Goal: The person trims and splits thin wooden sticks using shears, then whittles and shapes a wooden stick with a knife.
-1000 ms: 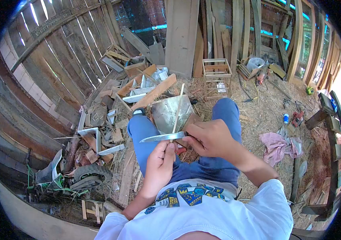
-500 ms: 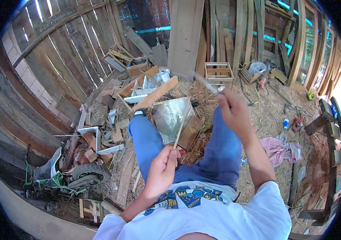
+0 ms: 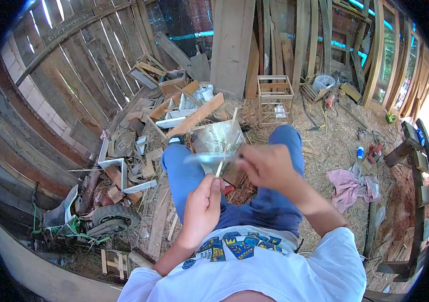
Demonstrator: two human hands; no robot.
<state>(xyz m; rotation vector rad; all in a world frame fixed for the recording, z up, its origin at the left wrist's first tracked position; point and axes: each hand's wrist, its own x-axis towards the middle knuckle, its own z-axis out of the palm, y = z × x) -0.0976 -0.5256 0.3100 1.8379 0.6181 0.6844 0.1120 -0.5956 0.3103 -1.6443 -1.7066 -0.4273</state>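
My left hand [image 3: 204, 201] is closed round the lower end of a thin pale wooden stick [image 3: 231, 126], which points up and away from me between my knees. In my right hand [image 3: 266, 165] is a knife [image 3: 203, 158], its blade blurred by motion and pointing left. The blade lies across the stick just above my left fingers; whether it touches the wood I cannot tell. My right fingers hide the knife's handle. Beyond the stick, a grey flat board [image 3: 209, 135] rests on the floor between my legs.
Wood offcuts [image 3: 194, 113] are heaped ahead on the left. A small wooden frame [image 3: 275, 95] stands ahead. A pink cloth [image 3: 348, 186] lies to the right, near a blue can [image 3: 360, 152]. At lower left is a small motorbike [image 3: 81, 216].
My right hand has swung the knife down and left, from above my right knee to across the stick. My left hand keeps its hold, and the stick stands at nearly the same angle.
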